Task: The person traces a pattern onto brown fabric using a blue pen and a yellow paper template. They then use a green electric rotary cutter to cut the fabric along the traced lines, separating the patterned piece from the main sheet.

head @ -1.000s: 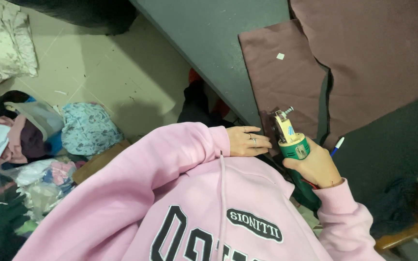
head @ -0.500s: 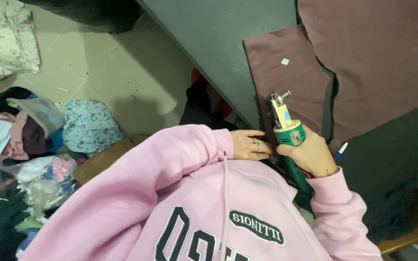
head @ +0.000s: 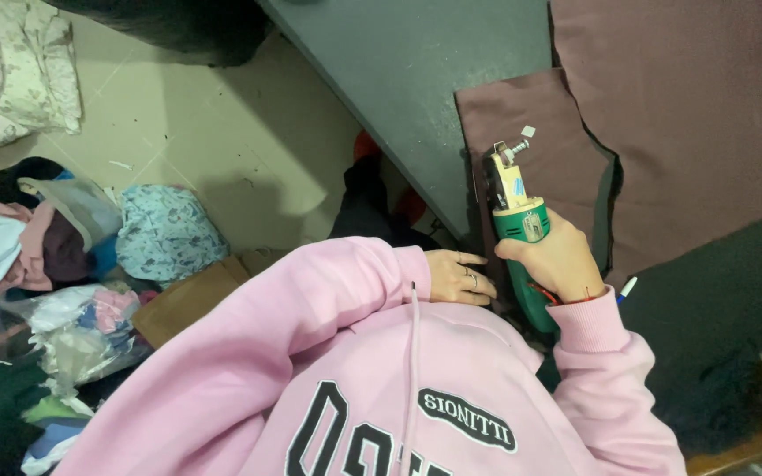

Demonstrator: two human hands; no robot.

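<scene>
Right hand (head: pixel 560 261) is clenched round the green cutting tool (head: pixel 519 231), blade end at the mauve fabric piece (head: pixel 541 167) on the grey surface (head: pixel 416 97). Left hand (head: pixel 459 278) rests loose-fingered at the fabric's near edge, gripping nothing. I'd press that cloth flat and keep those fingers behind the blade.

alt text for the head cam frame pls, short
The right hand grips a green handheld power cutter over mauve fabric on a dark grey table; the left hand rests beside it. Pink sweatshirt sleeves fill the foreground, clothes piled on the floor.

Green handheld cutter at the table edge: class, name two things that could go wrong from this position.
The left hand lies flat on the mauve fabric just behind the green cutter held by the right hand; fingers might get nicked. The fabric ends at the table edge and could slide off.
</scene>
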